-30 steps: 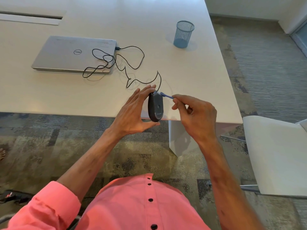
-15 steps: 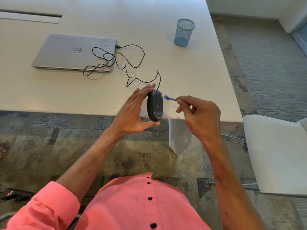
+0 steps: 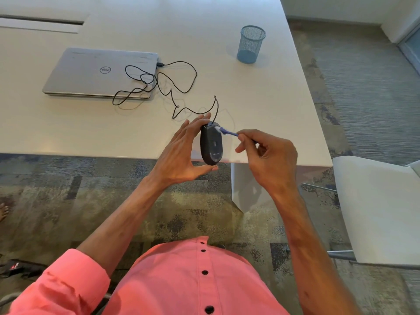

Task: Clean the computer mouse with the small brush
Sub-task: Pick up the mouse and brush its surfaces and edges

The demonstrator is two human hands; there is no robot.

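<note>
1. Patterned grey-green carpet (image 3: 68, 201) covers the floor from 9 o'clock round through 6 to 3 o'clock of the view.
2. Filling the 12 o'clock half is a large white table (image 3: 250, 98), its near edge crossing the middle.
3. A white moulded chair (image 3: 381, 212) stands at 4 o'clock, just beside the table's corner.
4. A salmon-pink buttoned shirt (image 3: 181, 280) fills 6 o'clock.
5. At 10 o'clock a closed silver laptop (image 3: 91, 73) lies flat on the table.
6. A thin black cable (image 3: 196, 75) runs from the laptop's 3 o'clock edge in loose loops across the tabletop to the mouse.
7. A blue wire-mesh cup (image 3: 251, 45) stands upright at 1 o'clock, well apart from the laptop.
8. The left hand (image 3: 179, 153) holds the mouse at centre: its fingers lie straight and close together along the 9 o'clock side, and the thumb presses the 6 o'clock end.
9. The right hand (image 3: 270, 160), at 3 o'clock of the mouse, pinches the brush handle between thumb and forefinger; the other fingers are curled.
10. A dark grey oval computer mouse (image 3: 211, 144) is held in the air over the table's near edge, its long axis running from 12 to 6 o'clock.
11. A small blue-handled brush (image 3: 228, 132) slants in from 3 o'clock, its pale bristles touching the mouse's 12 o'clock end, next to where the cable enters.
</note>
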